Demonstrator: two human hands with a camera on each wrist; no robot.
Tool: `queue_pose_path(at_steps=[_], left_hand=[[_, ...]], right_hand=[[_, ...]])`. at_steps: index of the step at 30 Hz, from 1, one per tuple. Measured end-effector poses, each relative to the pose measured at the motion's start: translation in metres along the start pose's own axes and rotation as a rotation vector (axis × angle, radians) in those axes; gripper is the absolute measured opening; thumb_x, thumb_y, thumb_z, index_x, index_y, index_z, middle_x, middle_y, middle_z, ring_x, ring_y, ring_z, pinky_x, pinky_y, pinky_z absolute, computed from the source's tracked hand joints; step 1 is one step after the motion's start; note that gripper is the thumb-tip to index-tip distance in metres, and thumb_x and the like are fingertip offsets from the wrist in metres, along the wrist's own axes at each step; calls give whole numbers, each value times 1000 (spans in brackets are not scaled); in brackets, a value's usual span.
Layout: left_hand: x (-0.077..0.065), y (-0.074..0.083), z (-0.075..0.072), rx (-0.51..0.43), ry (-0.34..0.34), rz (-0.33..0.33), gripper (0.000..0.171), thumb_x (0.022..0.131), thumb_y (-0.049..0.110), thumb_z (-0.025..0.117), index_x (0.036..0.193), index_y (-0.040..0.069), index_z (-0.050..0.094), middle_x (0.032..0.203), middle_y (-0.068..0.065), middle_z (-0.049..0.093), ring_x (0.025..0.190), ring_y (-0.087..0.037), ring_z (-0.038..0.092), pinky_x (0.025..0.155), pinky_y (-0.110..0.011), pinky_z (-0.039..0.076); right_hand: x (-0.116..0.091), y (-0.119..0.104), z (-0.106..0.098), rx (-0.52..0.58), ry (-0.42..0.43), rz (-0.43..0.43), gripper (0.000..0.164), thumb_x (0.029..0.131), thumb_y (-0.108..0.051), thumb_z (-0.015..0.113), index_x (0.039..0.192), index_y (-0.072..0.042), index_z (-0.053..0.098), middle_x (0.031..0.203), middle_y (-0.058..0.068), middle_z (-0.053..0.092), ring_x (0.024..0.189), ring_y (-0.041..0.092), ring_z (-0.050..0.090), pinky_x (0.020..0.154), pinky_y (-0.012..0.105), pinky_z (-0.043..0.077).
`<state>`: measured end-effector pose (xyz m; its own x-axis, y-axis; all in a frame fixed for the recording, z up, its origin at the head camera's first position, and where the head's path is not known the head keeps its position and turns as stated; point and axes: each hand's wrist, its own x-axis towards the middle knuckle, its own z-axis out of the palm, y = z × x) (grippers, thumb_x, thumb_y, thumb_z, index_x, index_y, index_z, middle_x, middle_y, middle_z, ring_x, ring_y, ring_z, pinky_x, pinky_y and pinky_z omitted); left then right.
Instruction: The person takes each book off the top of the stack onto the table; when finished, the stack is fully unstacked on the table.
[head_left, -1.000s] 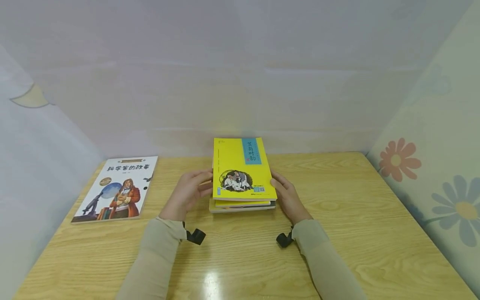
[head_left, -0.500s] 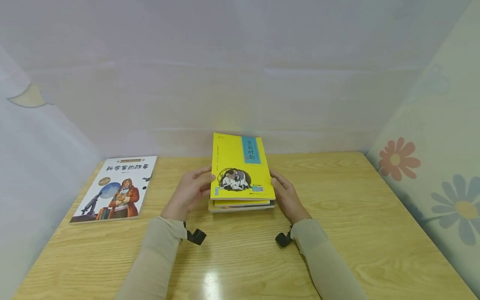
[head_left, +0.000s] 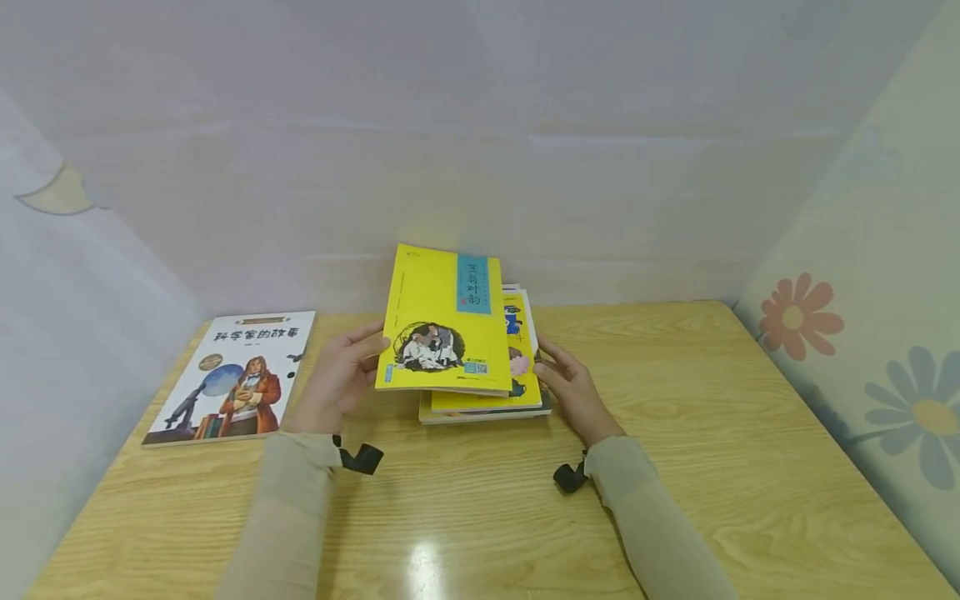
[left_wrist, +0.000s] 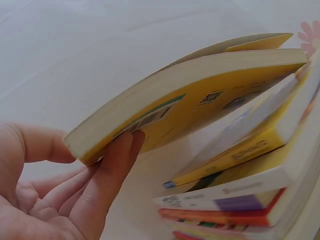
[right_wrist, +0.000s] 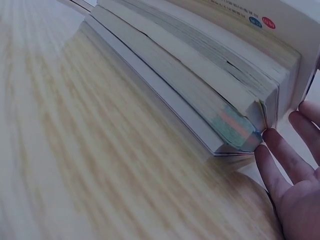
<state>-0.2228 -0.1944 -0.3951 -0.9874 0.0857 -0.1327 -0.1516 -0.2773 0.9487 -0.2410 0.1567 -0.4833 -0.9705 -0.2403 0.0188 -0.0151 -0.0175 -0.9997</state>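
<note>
My left hand (head_left: pixel 333 379) pinches a yellow book (head_left: pixel 420 308) with a blue title panel by its left edge. In the left wrist view, the thumb lies at the book's edge and the fingers (left_wrist: pixel 117 170) support its barcoded back cover. The book tilts above a stack of several books (head_left: pixel 487 418), still overlapping it in the head view. Another yellow book (head_left: pixel 530 387) shows on top of the stack, partly covered. At the stack's right side rests my right hand (head_left: pixel 579 396), its loosely extended fingertips touching the book edges, as the right wrist view shows.
A white book (head_left: pixel 251 367) with a red-coated figure on its cover lies flat at the table's left. The wooden table (head_left: pixel 712 450) ends at a pale curtain (head_left: pixel 480 150) behind the stack. A flower-printed panel (head_left: pixel 900 333) borders the right side.
The yellow book has been lifted off the stack and shifted left and up in the left hand, uncovering part of the yellow book beneath. The right hand has stayed nearly still.
</note>
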Motion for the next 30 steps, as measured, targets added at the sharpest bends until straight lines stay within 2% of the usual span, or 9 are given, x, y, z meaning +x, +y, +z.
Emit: queue_pose_path(at_steps=[5,12,16,19,23,26,29,30], left_hand=[[-9,14,-21,-75,35,28,58,104,5,52,157,-4,28,99,6,76,81,-8,73,70,-22,60],[-21,26,-61,-150,98,27,68,104,7,56,160,2,20,101,6,75,83,-8,73,71,-24,61],[-25,24,-88,-173,82,9,71,104,7,56,161,3,14,104,5,75,86,-10,72,73,-24,61],[-26,18,-109,-164,42,-33,73,105,8,53,162,4,7,107,6,74,84,-11,71,73,-25,60],[-23,6,-130,-97,-2,-100,71,108,9,48,162,3,2,107,6,73,83,-10,71,75,-26,60],[-20,-2,-140,-11,-7,-128,69,109,9,45,161,1,1,106,8,73,85,-8,71,77,-25,60],[-17,-9,-146,111,18,-139,68,108,8,46,160,-2,4,102,14,68,71,-2,61,70,-19,55],[-16,-11,-147,149,21,-146,68,108,8,46,160,-2,4,101,15,67,71,-1,60,70,-18,55]], right_hand=[[1,-1,1,16,-4,15,61,96,-46,68,152,-35,45,158,-10,39,138,19,48,113,38,42],[2,-1,2,31,-9,22,62,96,-45,69,152,-35,46,158,-10,38,139,19,48,113,38,41],[3,0,1,38,-12,26,63,95,-45,70,152,-34,46,159,-10,38,139,19,48,114,39,40],[3,1,1,23,1,37,64,93,-48,71,152,-35,46,158,-10,39,138,19,49,114,39,41],[2,2,0,16,16,44,66,92,-50,72,151,-34,47,158,-11,39,137,19,49,113,38,42],[2,2,1,23,17,38,66,92,-49,72,151,-33,48,158,-11,39,137,19,49,113,38,41],[2,2,1,24,16,31,65,92,-49,72,151,-33,48,158,-11,39,138,19,48,114,38,41],[2,2,2,22,14,31,65,92,-49,72,151,-34,48,158,-11,39,138,19,48,114,38,40]])
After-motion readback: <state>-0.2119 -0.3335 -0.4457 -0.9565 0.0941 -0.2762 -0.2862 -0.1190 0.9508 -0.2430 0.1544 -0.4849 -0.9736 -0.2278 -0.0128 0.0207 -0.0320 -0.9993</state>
